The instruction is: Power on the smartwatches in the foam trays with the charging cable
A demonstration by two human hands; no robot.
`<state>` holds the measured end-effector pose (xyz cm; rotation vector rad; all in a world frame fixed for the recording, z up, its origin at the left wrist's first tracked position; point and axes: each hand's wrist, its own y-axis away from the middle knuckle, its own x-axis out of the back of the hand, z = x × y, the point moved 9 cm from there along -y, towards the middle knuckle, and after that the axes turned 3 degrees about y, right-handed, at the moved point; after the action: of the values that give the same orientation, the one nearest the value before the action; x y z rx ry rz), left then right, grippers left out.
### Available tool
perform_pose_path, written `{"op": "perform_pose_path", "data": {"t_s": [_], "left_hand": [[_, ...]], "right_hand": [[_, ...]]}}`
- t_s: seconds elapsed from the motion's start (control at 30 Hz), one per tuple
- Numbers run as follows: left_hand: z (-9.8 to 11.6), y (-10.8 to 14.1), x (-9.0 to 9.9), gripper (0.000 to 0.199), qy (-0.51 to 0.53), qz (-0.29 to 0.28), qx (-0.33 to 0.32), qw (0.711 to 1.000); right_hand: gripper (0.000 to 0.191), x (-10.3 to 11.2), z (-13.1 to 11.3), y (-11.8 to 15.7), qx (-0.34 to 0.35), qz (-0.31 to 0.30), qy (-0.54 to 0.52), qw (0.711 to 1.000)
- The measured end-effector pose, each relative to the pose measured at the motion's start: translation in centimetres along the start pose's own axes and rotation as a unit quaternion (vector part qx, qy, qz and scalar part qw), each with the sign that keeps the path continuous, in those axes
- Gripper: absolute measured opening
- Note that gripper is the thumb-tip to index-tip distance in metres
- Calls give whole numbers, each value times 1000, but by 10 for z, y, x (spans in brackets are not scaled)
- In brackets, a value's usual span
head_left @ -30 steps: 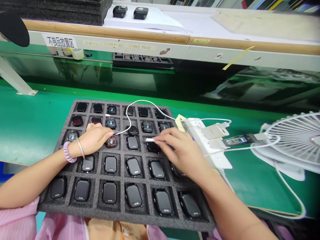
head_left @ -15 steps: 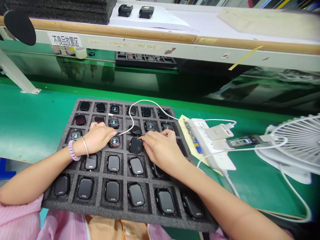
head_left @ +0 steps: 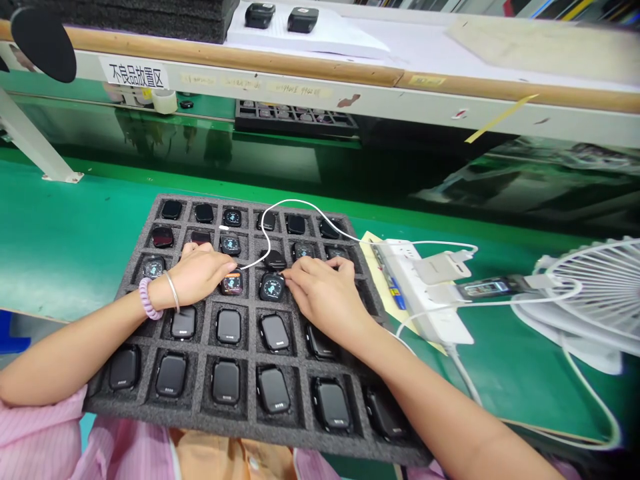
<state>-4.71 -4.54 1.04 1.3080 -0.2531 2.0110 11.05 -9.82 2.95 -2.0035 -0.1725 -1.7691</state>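
Note:
A dark foam tray (head_left: 200, 418) holds rows of black square watches, one per compartment. My left hand (head_left: 199, 275) is closed over the third row, its fingertips at the end of a white cable (head_left: 269, 230) beside a lit watch (head_left: 231, 283); exactly what they pinch is too small to tell. My right hand (head_left: 324, 288) is closed, thumb and fingertips at the right edge of another lit watch (head_left: 271, 287), which lies in its compartment. A black round piece (head_left: 274, 259) sits just above that watch. Several front-row watches have dark screens.
Right of the tray are a white power strip (head_left: 425, 293) with plugged-in adapters, a blue pen (head_left: 397, 297) on yellow paper, and a white fan (head_left: 600, 287). A shelf (head_left: 310, 63) crosses behind, carrying two watches (head_left: 303, 20) and stacked black foam (head_left: 125, 17).
The watch by my right fingertips has gone from a dark screen to a lit face. An orange band now shows on the watch by my left hand. Both hands stay in place over the tray.

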Motion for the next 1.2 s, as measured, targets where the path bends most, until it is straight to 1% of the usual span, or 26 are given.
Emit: {"op": "perform_pose_path", "data": {"t_s": [0.33,0.57,0.73,0.93,1.07,1.2], "left_hand": [[0,-1,-1,42,0,-4,8,1000],[0,-1,-1,42,5,8,-7,1000],[0,-1,1,41,5,20,-16,1000],[-1,-1,-1,39,1,9,1,1000],[0,-1,-1,40,5,9,0,1000],[0,0,-1,40,5,10,0,1000]], "right_hand": [[23,0,-3,1,2,19,14,1000],[24,1,-6,2,3,41,21,999],[23,0,-6,4,-1,41,26,999],[23,-1,-6,4,-2,39,29,999],[23,-3,-4,4,-5,29,28,999],[23,-2,-5,5,-4,35,30,999]]}}
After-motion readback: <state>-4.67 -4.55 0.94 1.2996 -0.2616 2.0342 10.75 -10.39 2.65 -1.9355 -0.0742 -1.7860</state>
